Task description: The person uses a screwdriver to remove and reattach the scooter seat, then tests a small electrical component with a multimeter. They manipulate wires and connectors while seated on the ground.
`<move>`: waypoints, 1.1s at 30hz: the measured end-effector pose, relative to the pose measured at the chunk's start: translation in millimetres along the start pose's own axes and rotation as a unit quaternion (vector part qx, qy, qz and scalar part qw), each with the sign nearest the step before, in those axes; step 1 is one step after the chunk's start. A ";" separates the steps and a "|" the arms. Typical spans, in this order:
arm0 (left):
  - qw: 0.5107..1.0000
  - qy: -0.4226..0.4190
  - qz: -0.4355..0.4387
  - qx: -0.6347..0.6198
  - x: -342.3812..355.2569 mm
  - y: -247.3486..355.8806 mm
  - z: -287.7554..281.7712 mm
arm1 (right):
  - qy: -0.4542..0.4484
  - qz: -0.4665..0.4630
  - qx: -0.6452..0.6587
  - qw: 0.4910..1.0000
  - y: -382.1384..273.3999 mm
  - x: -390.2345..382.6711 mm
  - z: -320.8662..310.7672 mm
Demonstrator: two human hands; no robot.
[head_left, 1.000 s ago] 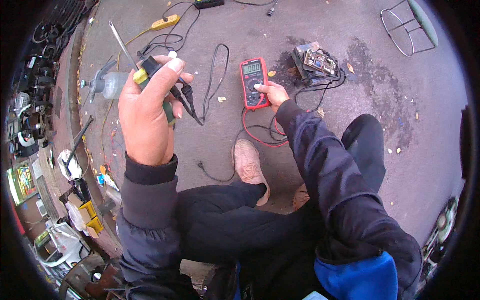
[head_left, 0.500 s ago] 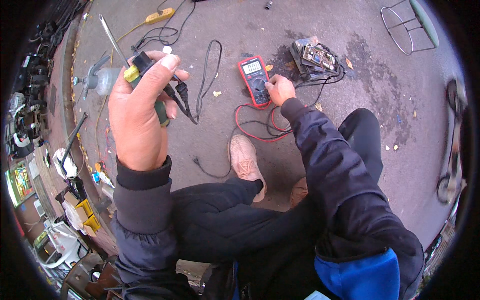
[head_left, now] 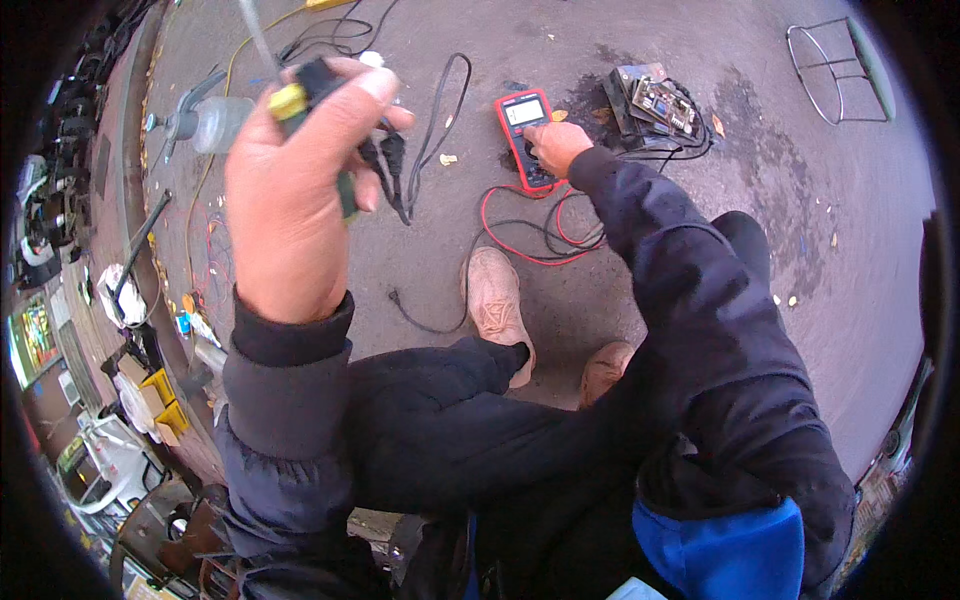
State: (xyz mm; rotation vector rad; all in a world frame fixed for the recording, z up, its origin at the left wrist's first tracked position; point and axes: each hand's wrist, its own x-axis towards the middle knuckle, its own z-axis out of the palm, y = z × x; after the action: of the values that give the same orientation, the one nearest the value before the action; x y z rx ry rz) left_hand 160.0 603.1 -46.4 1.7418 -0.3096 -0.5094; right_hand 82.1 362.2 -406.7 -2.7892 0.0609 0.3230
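My left hand is raised on the left, its fingers wrapped round a screwdriver with a yellow-and-green handle and a metal shaft pointing up. Pinched against it is a black plug connector, from which a black cable loops down. On the ground ahead lies a red-and-grey multimeter with a lit screen. My right hand reaches it from the right, its curled thumb and fingertips on the dial just below the screen. The fingers partly cover the dial. Red and black test leads coil below the meter.
Right of the meter, a circuit board rests on a dark box with cables. A stool stands at the far right. A clear bottle lies beyond my left hand. My shoe is near the leads; parts and boxes line the left edge.
The view has shifted slightly. My right fingertips have moved up over the dial, and the screen's digits are no longer readable. My left hand still grips the screwdriver and connector.
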 end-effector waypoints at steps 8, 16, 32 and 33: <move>0.943 -0.242 -0.156 0.169 -9.8 -76.7 15.0 | 0.032 -0.123 0.023 0.992 19.5 -9.7 -5.7; 0.943 -0.214 -0.247 0.062 -20.1 -93.0 8.2 | 0.067 -0.098 0.067 0.991 12.4 -17.8 -0.2; 0.940 -0.234 -0.233 0.084 -6.8 -102.2 19.7 | -0.021 0.130 0.425 0.895 42.5 -54.7 -74.6; 0.947 -0.220 -0.217 0.087 -6.4 -107.9 21.7 | -0.049 0.127 0.401 0.906 55.1 -71.5 -89.9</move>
State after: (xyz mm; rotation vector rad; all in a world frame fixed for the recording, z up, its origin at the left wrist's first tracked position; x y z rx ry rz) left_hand 136.7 612.5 -153.7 1.8607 -0.2890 -1.2320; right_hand 27.5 280.9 -325.2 -1.9411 0.4315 0.3897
